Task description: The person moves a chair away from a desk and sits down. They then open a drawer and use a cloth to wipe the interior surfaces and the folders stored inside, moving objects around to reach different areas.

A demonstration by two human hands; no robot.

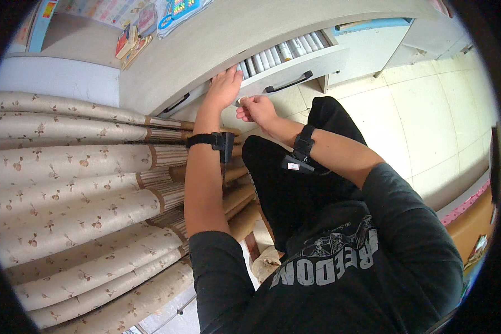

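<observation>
An open desk drawer (294, 69) holds a row of pale, narrow, upright items (271, 57), too small to identify. My left hand (226, 87) reaches over the drawer's left end, its fingertips partly hidden inside, beside the row; whether it grips anything cannot be told. Just outside the drawer front, my right hand (256, 109) has curled fingers, with a small pale object (243, 100) pinched between thumb and forefinger. A black bar handle (289, 82) is on the drawer front, to the right of both hands.
The desktop (217, 46) overhangs the drawer, with small books (127, 41) and a blue bead toy (181, 10) on it. Floral curtains (67, 163) hang close on the left. My knees are below the drawer, above a tiled floor (367, 108). A second drawer handle (176, 102) is further left.
</observation>
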